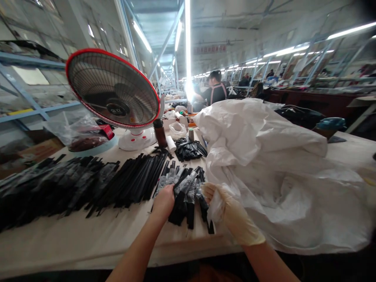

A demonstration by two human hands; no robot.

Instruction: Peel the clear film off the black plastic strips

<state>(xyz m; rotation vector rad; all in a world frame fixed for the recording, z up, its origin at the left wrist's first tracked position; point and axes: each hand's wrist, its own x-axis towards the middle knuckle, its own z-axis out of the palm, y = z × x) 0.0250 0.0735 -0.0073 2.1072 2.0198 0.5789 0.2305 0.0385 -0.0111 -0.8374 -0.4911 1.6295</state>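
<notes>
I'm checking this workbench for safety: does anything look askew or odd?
The red-rimmed fan at left looks askew, steeply tilted, perhaps lens distortion. Also odd: the right hand is gloved, the left hand bare.

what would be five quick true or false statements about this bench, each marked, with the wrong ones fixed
1. The right hand wears a pale glove. True.
2. The left hand wears a matching one. False: the left hand is bare.
3. Black strips lie on the table under the fan side and between the hands. True.
4. The white sheet is folded flat on the left. False: the white sheet lies rumpled on the right.
5. The fan has a blue rim. False: its rim is red.
</notes>
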